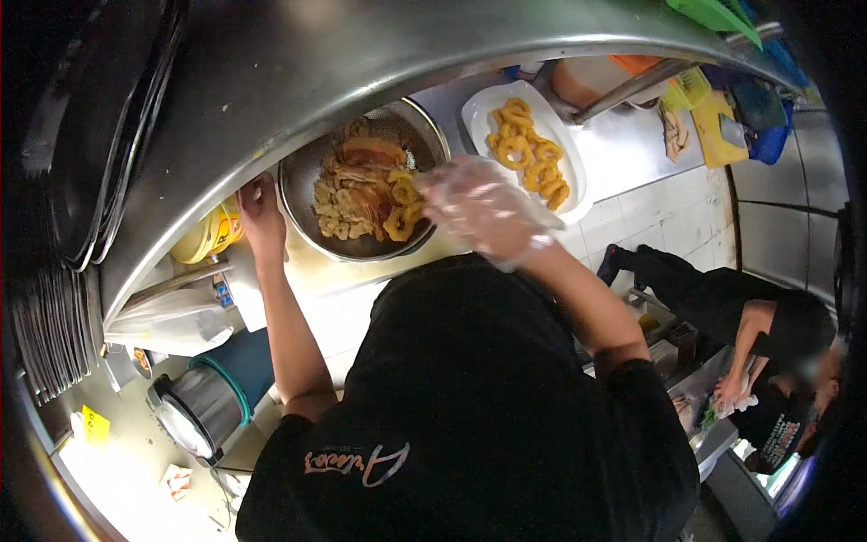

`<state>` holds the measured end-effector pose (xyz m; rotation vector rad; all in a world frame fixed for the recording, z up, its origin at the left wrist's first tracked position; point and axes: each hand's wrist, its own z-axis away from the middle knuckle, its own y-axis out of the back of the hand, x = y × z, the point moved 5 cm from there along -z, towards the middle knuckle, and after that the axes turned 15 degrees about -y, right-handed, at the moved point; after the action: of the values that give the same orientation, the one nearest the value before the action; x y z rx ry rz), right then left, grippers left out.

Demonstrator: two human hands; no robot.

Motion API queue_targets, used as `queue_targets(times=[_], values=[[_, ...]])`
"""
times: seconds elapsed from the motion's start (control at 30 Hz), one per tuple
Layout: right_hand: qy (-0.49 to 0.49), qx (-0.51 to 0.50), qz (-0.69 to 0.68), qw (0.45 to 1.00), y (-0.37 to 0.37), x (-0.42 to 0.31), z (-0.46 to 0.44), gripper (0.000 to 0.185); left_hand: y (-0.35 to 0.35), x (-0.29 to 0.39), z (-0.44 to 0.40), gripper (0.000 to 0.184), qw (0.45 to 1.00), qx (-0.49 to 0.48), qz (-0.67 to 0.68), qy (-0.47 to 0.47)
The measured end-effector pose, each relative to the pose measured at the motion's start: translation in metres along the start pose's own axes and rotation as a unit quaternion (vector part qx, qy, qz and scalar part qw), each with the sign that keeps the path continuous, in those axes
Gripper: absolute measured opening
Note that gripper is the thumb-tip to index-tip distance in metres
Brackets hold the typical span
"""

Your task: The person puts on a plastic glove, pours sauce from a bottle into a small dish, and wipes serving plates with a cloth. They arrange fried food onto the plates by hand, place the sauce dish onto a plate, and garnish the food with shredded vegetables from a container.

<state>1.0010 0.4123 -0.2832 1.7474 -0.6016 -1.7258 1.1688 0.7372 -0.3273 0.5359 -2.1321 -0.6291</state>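
Observation:
A metal colander (424, 126) holds breaded rings, browned strips of meat and pale fried pieces. My left hand (261, 212) is bare and sits just left of its rim under the shelf edge. Its fingers are curled, and whether they grip anything is hidden. In a clear plastic glove, my right hand (483, 208) hovers at the colander's right side, close to the fried rings (402, 212). Motion blurs its fingers, so I cannot tell if it holds one. To its right, a white platter (479, 108) carries several golden rings (515, 149).
A steel shelf (298, 81) curves over the counter. A yellow tub (203, 235) stands left of the colander. At the back right are a yellow board (718, 131) and a cloth (675, 135). Another person (768, 334) works with greens at right. A steel cooker (185, 415) sits lower left.

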Motion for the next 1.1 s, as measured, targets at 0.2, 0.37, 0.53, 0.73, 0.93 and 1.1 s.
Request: queue_targets(times=[0.2,0.37,0.53,0.73,0.93,1.1], values=[[-0.093,-0.123,0.264,0.952,-0.07,-0.009,-0.076,0.026,0.014,0.016,0.0,0.028,0.999,0.01,0.002,0.047],[-0.049,0.067,0.235,0.969,-0.063,-0.01,-0.074,0.023,0.027,0.012,0.013,0.03,0.996,0.029,0.009,0.081],[-0.081,-0.05,0.223,0.97,-0.064,-0.014,-0.07,0.033,0.023,-0.006,0.03,0.033,0.994,0.021,0.034,0.106],[0.033,0.044,-0.018,0.998,-0.057,0.014,-0.056,0.032,0.019,0.001,0.023,0.034,0.992,0.034,0.059,0.105],[-0.174,0.127,-0.141,0.966,0.056,0.032,-0.043,0.032,0.031,0.003,0.014,0.034,0.997,0.024,0.003,0.073],[-0.148,0.14,0.136,0.969,0.094,0.123,-0.063,0.037,0.029,0.005,0.006,0.032,0.998,-0.001,-0.002,0.063]])
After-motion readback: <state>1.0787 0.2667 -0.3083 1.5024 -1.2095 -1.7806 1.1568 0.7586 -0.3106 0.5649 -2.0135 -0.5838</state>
